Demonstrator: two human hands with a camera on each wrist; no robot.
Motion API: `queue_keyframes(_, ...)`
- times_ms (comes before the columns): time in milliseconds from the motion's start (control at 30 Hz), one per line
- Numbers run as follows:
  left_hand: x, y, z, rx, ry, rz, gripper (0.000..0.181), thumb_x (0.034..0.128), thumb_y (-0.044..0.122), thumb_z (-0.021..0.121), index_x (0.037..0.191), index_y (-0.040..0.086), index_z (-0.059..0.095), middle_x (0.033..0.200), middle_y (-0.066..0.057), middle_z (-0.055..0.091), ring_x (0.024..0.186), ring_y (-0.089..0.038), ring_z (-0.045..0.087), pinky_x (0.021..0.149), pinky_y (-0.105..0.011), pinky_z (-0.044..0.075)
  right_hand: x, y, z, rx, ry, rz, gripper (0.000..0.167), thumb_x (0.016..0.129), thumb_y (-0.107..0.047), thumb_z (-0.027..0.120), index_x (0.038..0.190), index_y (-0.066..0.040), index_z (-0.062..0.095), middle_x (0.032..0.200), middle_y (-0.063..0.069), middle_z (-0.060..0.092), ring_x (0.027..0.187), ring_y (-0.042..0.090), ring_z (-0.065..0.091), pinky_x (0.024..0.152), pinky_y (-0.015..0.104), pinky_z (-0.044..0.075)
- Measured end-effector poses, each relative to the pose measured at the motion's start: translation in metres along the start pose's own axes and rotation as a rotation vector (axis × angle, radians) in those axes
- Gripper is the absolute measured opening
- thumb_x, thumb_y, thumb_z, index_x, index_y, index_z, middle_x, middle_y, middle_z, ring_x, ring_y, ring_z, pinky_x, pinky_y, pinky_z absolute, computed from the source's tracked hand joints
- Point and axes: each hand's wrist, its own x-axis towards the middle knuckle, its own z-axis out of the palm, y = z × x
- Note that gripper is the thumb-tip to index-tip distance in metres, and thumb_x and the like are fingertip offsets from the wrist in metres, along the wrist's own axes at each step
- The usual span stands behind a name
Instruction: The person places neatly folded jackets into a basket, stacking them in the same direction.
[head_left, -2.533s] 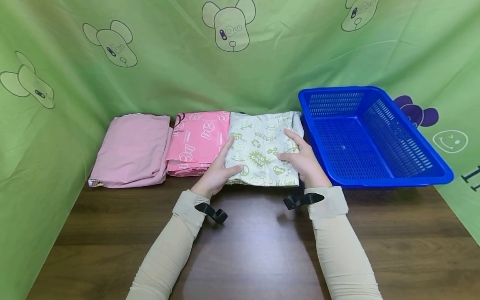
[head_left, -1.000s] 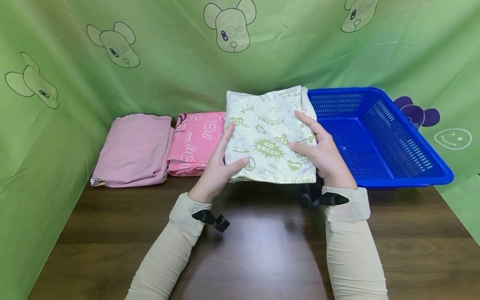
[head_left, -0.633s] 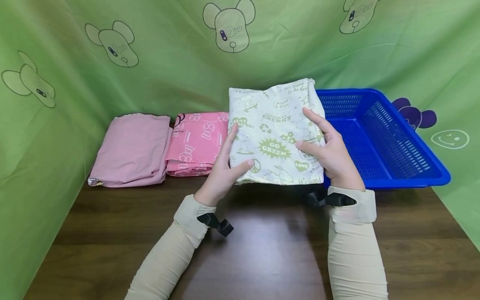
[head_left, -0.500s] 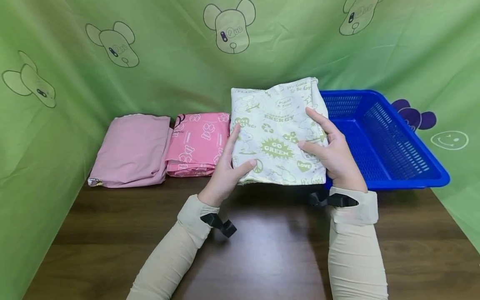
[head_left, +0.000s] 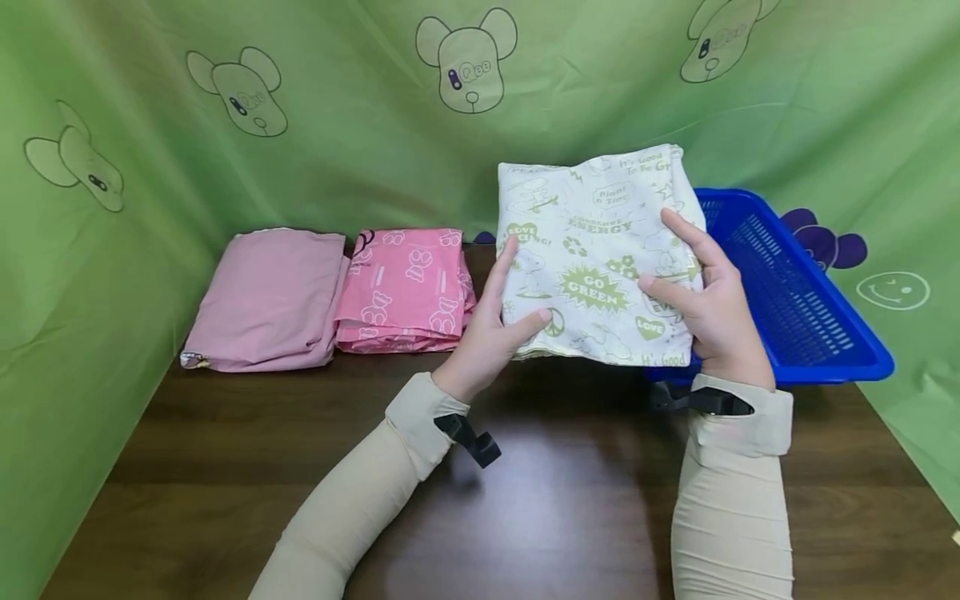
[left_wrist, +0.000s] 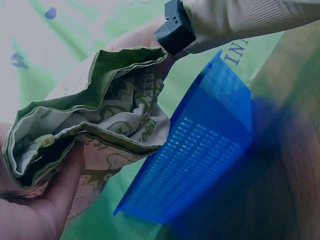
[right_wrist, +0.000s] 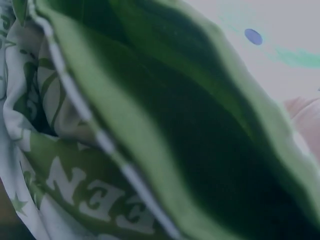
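Observation:
In the head view, a folded white cloth (head_left: 592, 258) with green cartoon and letter print is held up above the table. My left hand (head_left: 491, 337) grips its left edge, thumb on top and the other fingers mostly underneath. At its right edge my right hand (head_left: 708, 300) holds it the same way, thumb and forefinger over the print. From the left wrist, the cloth's folded layers (left_wrist: 100, 110) show a green inner side and a small pale yellow piece among them. The right wrist view is filled by a blurred green fold (right_wrist: 150, 110) of the same cloth.
A blue plastic basket (head_left: 862, 358) stands at the right, its left part hidden behind the cloth and right hand. Two folded cloths lie at the left: a dusty pink one (head_left: 266, 300) and a bright pink printed one (head_left: 408, 283). A green printed curtain (head_left: 337, 150) hangs behind.
Both hands have lifted the white cloth off the table and carried it right, where it now overlaps the basket's left side in view. The bright pink cloth's right edge has come into sight.

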Motion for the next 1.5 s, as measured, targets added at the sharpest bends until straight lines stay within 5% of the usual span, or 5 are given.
queue_keyframes(467, 0.021, 0.0, 0.036, -0.088, -0.067, -0.041, 0.093, 0.0978, -0.007, 0.058, 0.161, 0.044, 0.013, 0.158, 0.001, 0.033, 0.116, -0.019, 0.06, 0.096, -0.034, 0.054, -0.004, -0.033, -0.033, 0.068, 0.05, 0.052, 0.077, 0.089, 0.025, 0.056, 0.153, -0.017, 0.048, 0.132, 0.008, 0.059, 0.091, 0.02, 0.074, 0.066, 0.035, 0.059)
queue_keyframes(600, 0.027, -0.002, 0.045, -0.06, -0.08, -0.036, 0.093, 0.097, -0.007, 0.059, 0.161, 0.043, 0.013, 0.161, 0.008, 0.028, 0.115, -0.015, 0.06, 0.095, -0.031, 0.054, -0.006, -0.036, -0.046, 0.108, 0.048, 0.047, 0.078, 0.088, 0.028, 0.053, 0.153, -0.015, 0.047, 0.13, 0.009, 0.06, 0.09, 0.021, 0.075, 0.066, 0.036, 0.058)
queue_keyframes(833, 0.038, 0.0, 0.062, 0.088, -0.102, 0.007, 0.092, 0.0957, -0.005, 0.063, 0.164, 0.031, 0.013, 0.165, 0.022, 0.01, 0.147, 0.003, 0.016, 0.111, -0.019, 0.035, -0.007, -0.044, -0.071, 0.14, 0.062, 0.028, 0.08, 0.086, 0.032, 0.05, 0.153, -0.012, 0.046, 0.129, 0.009, 0.063, 0.092, 0.021, 0.075, 0.065, 0.035, 0.059)
queue_keyframes(1000, 0.039, 0.008, 0.073, 0.093, -0.13, -0.025, 0.089, 0.0968, -0.003, 0.061, 0.165, 0.024, 0.01, 0.167, 0.02, 0.007, 0.149, 0.003, 0.008, 0.117, -0.02, 0.022, -0.006, -0.047, -0.087, 0.084, 0.075, 0.07, 0.08, 0.087, 0.029, 0.051, 0.153, -0.015, 0.046, 0.128, 0.006, 0.064, 0.09, 0.02, 0.074, 0.063, 0.033, 0.06)
queue_keyframes(1500, 0.06, -0.037, 0.107, 0.119, -0.144, -0.105, 0.098, 0.0933, 0.0, 0.069, 0.162, 0.04, 0.012, 0.163, 0.028, 0.009, 0.147, 0.005, 0.009, 0.097, -0.015, 0.042, -0.018, -0.051, -0.137, 0.001, 0.157, 0.192, 0.077, 0.092, 0.022, 0.053, 0.153, -0.025, 0.048, 0.116, -0.001, 0.071, 0.074, 0.022, 0.074, 0.055, 0.035, 0.06)
